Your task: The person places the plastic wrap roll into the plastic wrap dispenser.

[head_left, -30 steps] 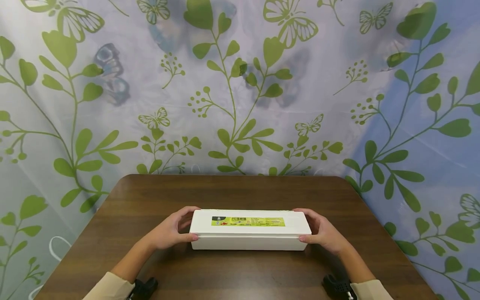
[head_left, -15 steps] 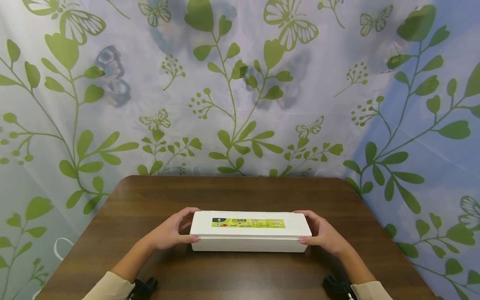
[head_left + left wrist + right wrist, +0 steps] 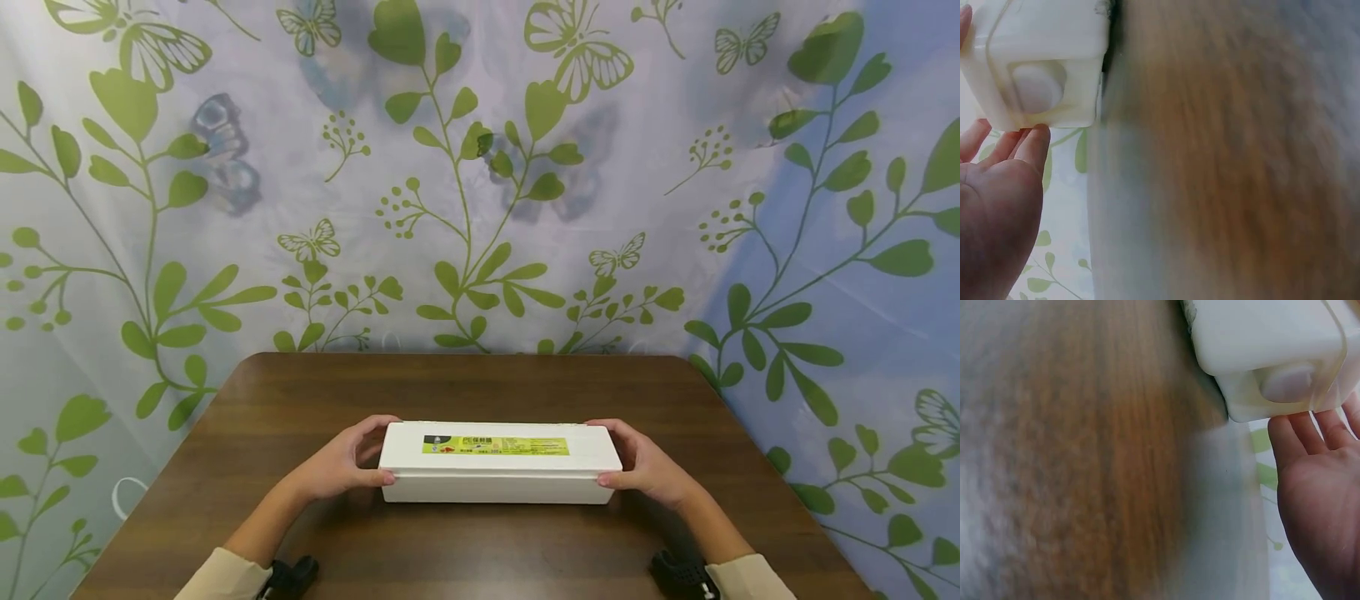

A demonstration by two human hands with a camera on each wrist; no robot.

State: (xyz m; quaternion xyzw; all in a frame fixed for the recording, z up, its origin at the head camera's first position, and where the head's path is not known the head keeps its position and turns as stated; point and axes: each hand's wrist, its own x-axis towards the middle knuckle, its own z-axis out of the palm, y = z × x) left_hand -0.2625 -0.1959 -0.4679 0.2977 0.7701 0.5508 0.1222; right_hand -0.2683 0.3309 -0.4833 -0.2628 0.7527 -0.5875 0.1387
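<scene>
A long white cling film box [image 3: 498, 487] with a yellow-green label [image 3: 495, 446] lies lengthwise across the wooden table, its lid down. At its left end my left hand [image 3: 339, 460] holds it, thumb on the front edge and fingers at the back. My right hand [image 3: 654, 468] grips the right end in the same way. In the left wrist view a round roll end [image 3: 1039, 86] shows through the box's end; fingertips touch the far side. A similar roll end [image 3: 1288, 382] appears in the right wrist view. The rest of the roll is hidden inside.
The brown table [image 3: 480, 550] extends around the box on all sides. Behind it hangs a curtain [image 3: 480, 167] printed with green leaves and butterflies. A white loop of cord [image 3: 129, 497] hangs past the table's left edge. Black straps [image 3: 288, 577] sit at both wrists.
</scene>
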